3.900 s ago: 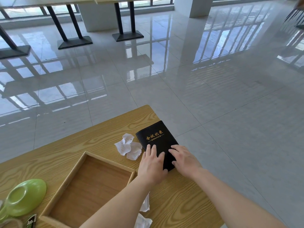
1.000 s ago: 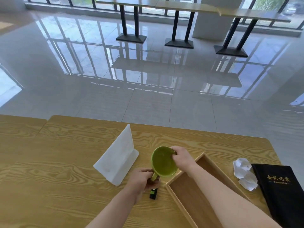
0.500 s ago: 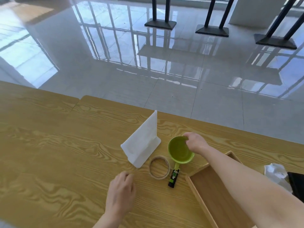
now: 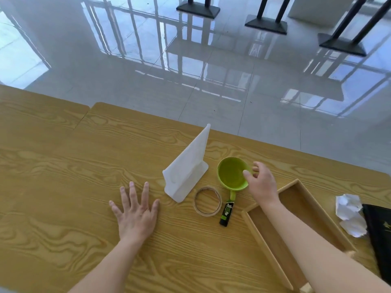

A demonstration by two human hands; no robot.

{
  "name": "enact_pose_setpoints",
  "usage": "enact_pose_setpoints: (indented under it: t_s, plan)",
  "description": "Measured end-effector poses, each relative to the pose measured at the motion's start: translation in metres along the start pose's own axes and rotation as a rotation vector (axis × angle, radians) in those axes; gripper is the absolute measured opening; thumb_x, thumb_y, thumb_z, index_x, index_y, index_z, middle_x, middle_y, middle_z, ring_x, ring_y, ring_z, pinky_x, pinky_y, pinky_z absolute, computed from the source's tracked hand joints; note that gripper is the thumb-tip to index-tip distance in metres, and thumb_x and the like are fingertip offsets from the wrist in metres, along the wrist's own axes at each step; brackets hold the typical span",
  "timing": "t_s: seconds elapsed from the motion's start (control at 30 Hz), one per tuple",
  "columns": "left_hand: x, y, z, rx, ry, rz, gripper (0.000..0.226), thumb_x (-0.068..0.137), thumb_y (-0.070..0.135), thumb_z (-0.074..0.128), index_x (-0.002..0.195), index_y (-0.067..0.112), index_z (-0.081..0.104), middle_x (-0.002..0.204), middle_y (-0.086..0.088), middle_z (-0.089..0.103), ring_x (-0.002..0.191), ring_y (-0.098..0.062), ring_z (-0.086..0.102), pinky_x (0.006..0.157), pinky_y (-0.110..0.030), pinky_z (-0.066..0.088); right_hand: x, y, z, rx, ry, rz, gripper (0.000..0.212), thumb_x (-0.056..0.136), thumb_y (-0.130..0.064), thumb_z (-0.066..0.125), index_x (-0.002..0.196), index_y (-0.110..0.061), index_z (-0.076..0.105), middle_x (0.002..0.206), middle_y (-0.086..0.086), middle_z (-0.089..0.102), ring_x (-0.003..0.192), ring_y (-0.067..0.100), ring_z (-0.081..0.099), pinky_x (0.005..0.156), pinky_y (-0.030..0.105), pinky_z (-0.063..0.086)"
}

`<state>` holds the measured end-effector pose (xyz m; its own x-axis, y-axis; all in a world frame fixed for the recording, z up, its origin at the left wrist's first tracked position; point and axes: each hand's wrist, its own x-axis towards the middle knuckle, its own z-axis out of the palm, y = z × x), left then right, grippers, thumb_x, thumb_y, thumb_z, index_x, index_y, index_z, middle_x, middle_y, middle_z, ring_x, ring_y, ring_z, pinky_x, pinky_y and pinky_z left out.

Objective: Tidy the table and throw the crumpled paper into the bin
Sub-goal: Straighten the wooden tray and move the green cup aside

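Crumpled white paper (image 4: 350, 216) lies at the right, between the wooden tray (image 4: 262, 240) and a black notebook (image 4: 378, 235). A green cup (image 4: 230, 174) stands upright on the wooden table (image 4: 63, 166), its handle pointing toward me. My right hand (image 4: 262, 185) pinches the cup's right rim, thumb inside and fingers outside. My left hand (image 4: 135, 212) rests flat on the table with fingers spread, holding nothing, left of a white stand (image 4: 186, 172). No bin is in view.
A tape ring (image 4: 208, 214) and a black-and-green glue stick (image 4: 226, 213) lie just in front of the cup. The table's far edge runs behind the stand; beyond it is glossy tiled floor with black table bases (image 4: 266, 25).
My left hand has let go of the cup and now lies flat on the table. The right hand has set the cup down upright and stays on its rim. The view has shifted left.
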<state>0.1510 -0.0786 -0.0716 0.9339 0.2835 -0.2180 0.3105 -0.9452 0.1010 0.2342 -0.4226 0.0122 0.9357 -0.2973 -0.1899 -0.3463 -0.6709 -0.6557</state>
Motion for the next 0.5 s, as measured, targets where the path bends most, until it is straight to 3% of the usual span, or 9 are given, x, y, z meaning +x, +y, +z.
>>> enact_pose_setpoints:
  t_s: [0.1,0.23,0.37,0.5]
  plan:
    - [0.000,-0.002,0.004,0.005,0.012,-0.001,0.070,0.091,0.071,0.001,0.153,0.040,-0.011,0.164,-0.005,-0.009,0.149,-0.030,-0.019,0.113,-0.064,-0.010,-0.028,0.005,0.007,-0.010,0.123,0.012,0.041,0.092,-0.033,0.066,0.126,-0.014,0.056,0.110,0.005,0.062,0.095,0.017,0.058,0.079,0.032,0.045]
    - [0.000,-0.003,0.006,0.013,0.025,0.003,0.070,0.091,0.070,0.002,0.154,0.039,-0.005,0.165,-0.005,-0.004,0.150,-0.031,-0.014,0.114,-0.065,-0.007,-0.054,-0.001,0.021,-0.011,0.194,0.067,0.034,0.089,-0.032,0.070,0.114,-0.014,0.059,0.103,0.002,0.060,0.090,0.015,0.056,0.075,0.028,0.041]
    - [-0.001,-0.004,0.005,-0.001,0.012,0.001,0.071,0.090,0.070,-0.001,0.153,0.040,-0.007,0.165,-0.004,-0.006,0.149,-0.029,-0.017,0.115,-0.064,-0.009,-0.062,-0.012,0.031,0.108,0.146,0.317,0.045,0.087,-0.041,0.070,0.119,-0.015,0.054,0.105,0.001,0.060,0.094,0.020,0.059,0.080,0.036,0.049]
    - [-0.002,-0.002,0.001,-0.009,-0.014,0.006,0.070,0.090,0.069,0.002,0.153,0.039,-0.008,0.165,-0.005,-0.009,0.149,-0.030,-0.019,0.114,-0.064,-0.010,-0.060,-0.019,0.043,0.270,0.095,0.504,0.060,0.087,-0.037,0.072,0.135,-0.013,0.045,0.114,0.002,0.057,0.102,0.029,0.066,0.093,0.048,0.053]
